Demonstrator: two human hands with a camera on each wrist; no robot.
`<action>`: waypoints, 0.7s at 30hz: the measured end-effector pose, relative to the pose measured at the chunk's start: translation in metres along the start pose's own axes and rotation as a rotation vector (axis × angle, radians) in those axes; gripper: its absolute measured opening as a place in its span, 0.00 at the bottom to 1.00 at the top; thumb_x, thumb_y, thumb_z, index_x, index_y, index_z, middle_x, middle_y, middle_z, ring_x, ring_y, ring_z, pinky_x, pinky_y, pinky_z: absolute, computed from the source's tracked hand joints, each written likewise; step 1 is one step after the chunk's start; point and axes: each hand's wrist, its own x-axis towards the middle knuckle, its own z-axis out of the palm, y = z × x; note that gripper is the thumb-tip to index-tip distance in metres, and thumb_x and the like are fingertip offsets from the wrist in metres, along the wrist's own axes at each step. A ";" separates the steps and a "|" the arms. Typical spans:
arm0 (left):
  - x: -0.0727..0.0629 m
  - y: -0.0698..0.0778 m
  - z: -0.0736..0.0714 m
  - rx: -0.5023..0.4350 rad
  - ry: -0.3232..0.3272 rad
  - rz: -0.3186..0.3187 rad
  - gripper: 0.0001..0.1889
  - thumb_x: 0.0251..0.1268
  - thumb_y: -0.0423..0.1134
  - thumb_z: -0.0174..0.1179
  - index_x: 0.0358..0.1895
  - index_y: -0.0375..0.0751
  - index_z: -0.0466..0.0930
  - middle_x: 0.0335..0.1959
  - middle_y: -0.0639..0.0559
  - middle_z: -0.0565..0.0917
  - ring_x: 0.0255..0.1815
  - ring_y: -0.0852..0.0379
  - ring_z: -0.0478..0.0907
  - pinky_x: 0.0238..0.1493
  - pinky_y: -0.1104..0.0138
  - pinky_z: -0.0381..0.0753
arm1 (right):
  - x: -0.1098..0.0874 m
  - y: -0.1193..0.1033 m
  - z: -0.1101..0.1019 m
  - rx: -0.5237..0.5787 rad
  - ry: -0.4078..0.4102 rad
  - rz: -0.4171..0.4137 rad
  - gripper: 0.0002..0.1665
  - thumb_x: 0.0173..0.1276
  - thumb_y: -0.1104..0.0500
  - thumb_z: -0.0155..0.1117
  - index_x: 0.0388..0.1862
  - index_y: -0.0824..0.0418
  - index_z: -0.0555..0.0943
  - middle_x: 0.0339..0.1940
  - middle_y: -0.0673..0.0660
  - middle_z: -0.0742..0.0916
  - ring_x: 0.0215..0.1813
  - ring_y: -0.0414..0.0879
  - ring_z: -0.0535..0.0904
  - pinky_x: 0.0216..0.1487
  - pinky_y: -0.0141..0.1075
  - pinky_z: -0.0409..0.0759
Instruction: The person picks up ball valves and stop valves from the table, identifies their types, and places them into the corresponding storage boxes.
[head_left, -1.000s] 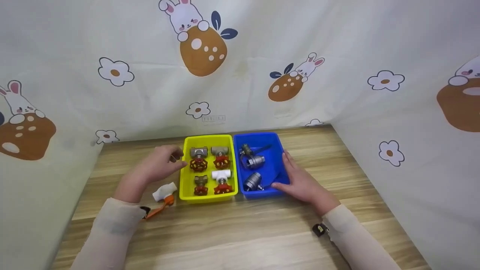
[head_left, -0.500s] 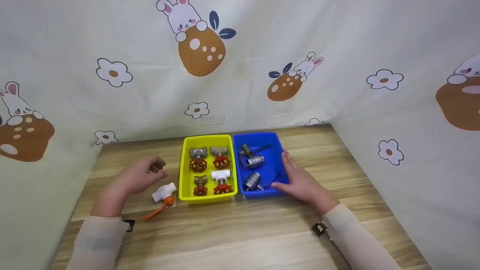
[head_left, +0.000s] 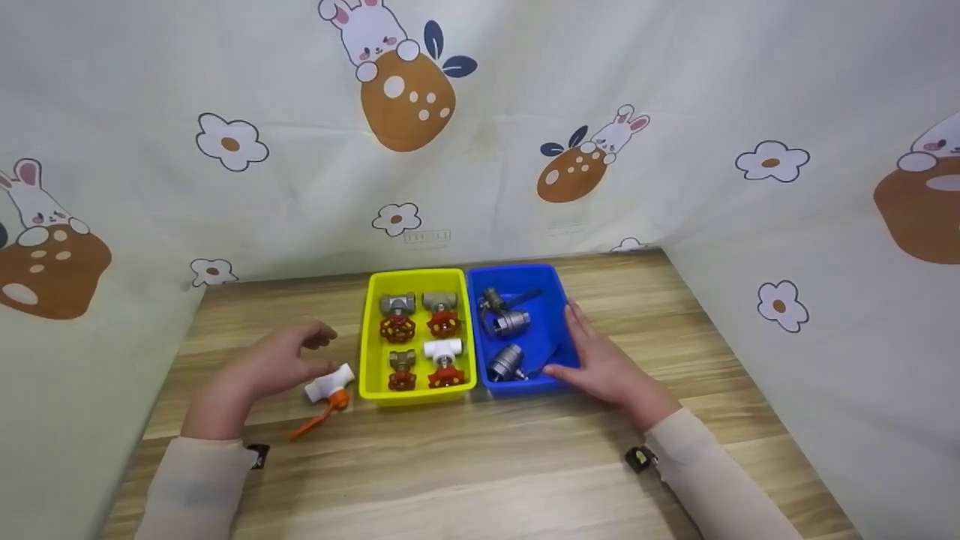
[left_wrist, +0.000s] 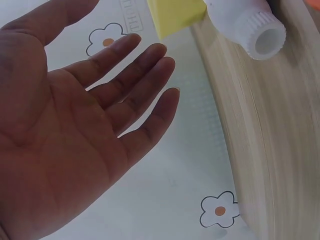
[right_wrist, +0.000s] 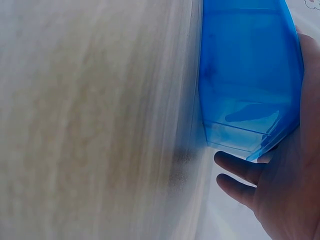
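My left hand hovers near a white plastic ball valve with an orange lever, its thumb overlapping the valve's edge in the head view. Its palm is bare in the left wrist view, fingers loosely spread, with the white valve's ribbed end beyond them. My right hand rests against the right side of the blue bin, thumb at the front corner and fingers along the outer wall. Inside the blue bin lie metal ball valves, their levers partly hard to see against the blue.
A yellow bin stands against the blue bin's left side. Several gate valves with red handwheels lie in it, one with a white body. The wooden table meets a patterned curtain behind the bins.
My left hand has drawn back leftward from the yellow bin's edge, then lowered slightly toward the white ball valve. My right hand has stayed on the blue bin.
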 end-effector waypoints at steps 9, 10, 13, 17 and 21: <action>-0.001 -0.008 0.018 -0.063 -0.096 -0.063 0.44 0.64 0.42 0.79 0.81 0.33 0.71 0.79 0.27 0.73 0.76 0.25 0.72 0.72 0.32 0.74 | 0.001 0.001 0.000 -0.003 -0.008 -0.009 0.72 0.74 0.26 0.68 0.93 0.66 0.43 0.94 0.64 0.49 0.85 0.73 0.62 0.82 0.65 0.66; -0.001 -0.009 0.020 -0.055 -0.099 -0.061 0.44 0.63 0.41 0.80 0.81 0.33 0.71 0.78 0.27 0.73 0.75 0.25 0.72 0.71 0.33 0.75 | 0.001 0.002 -0.001 -0.005 -0.008 -0.013 0.72 0.74 0.26 0.68 0.93 0.66 0.43 0.94 0.64 0.49 0.85 0.73 0.63 0.82 0.64 0.66; 0.000 -0.010 0.027 -0.034 -0.101 -0.053 0.45 0.58 0.39 0.82 0.80 0.35 0.73 0.74 0.28 0.76 0.67 0.30 0.78 0.64 0.38 0.81 | 0.001 0.002 -0.001 -0.009 -0.009 -0.016 0.72 0.74 0.26 0.68 0.93 0.67 0.43 0.94 0.65 0.49 0.85 0.73 0.63 0.82 0.64 0.66; 0.001 -0.010 0.035 0.003 -0.108 -0.088 0.48 0.53 0.39 0.84 0.81 0.42 0.74 0.70 0.32 0.76 0.56 0.39 0.79 0.53 0.45 0.83 | 0.001 0.002 -0.001 -0.010 -0.009 -0.010 0.73 0.74 0.25 0.68 0.93 0.66 0.43 0.95 0.63 0.48 0.85 0.73 0.62 0.82 0.65 0.66; 0.002 -0.012 0.041 0.055 -0.111 -0.115 0.48 0.51 0.37 0.84 0.80 0.46 0.75 0.73 0.31 0.72 0.59 0.37 0.78 0.56 0.39 0.84 | 0.000 0.002 0.000 -0.012 -0.007 -0.011 0.73 0.73 0.25 0.68 0.93 0.65 0.43 0.95 0.62 0.48 0.86 0.72 0.61 0.82 0.64 0.65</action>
